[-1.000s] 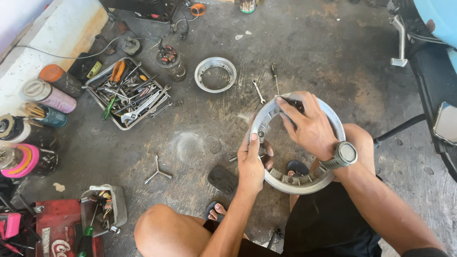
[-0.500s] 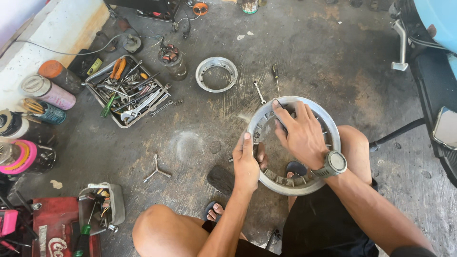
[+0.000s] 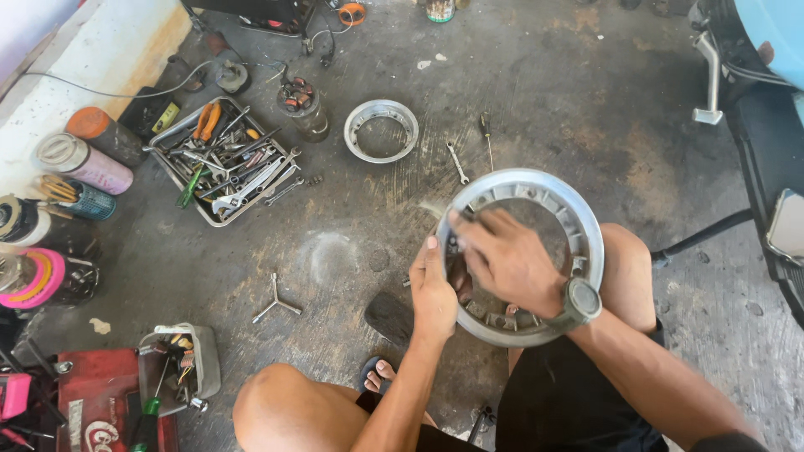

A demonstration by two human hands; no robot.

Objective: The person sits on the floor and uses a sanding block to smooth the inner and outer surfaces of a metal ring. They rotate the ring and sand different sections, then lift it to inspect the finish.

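I sit low over a concrete floor and hold a large silver metal ring (image 3: 578,219), a wheel rim half, over my right knee. My left hand (image 3: 434,295) grips the ring's left edge, thumb up. Across the ring's middle lies my right hand (image 3: 505,258), with a watch on its wrist; the fingers reach to the inner left side of the rim. I cannot tell whether those fingers pinch anything small.
A second, smaller metal ring (image 3: 381,130) lies on the floor ahead. A tray of hand tools (image 3: 224,163) sits to the left, with cans and spools beyond it. Two wrenches (image 3: 456,161) and a three-armed socket wrench (image 3: 275,300) lie loose. A vehicle stand (image 3: 710,75) is at right.
My right hand has slid from the ring's top right across its middle to the inner left side. The left hand has kept its grip on the left edge.
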